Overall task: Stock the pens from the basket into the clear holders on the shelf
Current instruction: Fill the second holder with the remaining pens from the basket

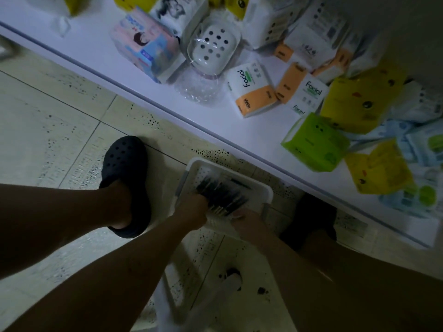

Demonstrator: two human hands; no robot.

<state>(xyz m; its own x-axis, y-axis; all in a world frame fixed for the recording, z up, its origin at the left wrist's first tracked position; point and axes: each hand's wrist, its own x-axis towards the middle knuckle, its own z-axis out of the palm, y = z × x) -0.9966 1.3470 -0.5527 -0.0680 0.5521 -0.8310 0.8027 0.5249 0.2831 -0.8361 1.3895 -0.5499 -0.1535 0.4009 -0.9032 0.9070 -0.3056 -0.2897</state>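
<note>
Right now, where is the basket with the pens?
Low in the head view, the white basket of pens sits on the tiled floor beside the shelf edge, right of the dark clog.

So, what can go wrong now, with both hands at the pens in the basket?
The left hand grips a thick bundle of pens; some could slip out over the rim of the basket onto the floor. The basket sits close to the dark clog, so a step might tip it.

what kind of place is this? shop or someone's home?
Likely a small shop: a low white shelf stocked with many sealed tissue packs and a wrapped soap dish, plus a basket of pens on the tiled floor.
</note>
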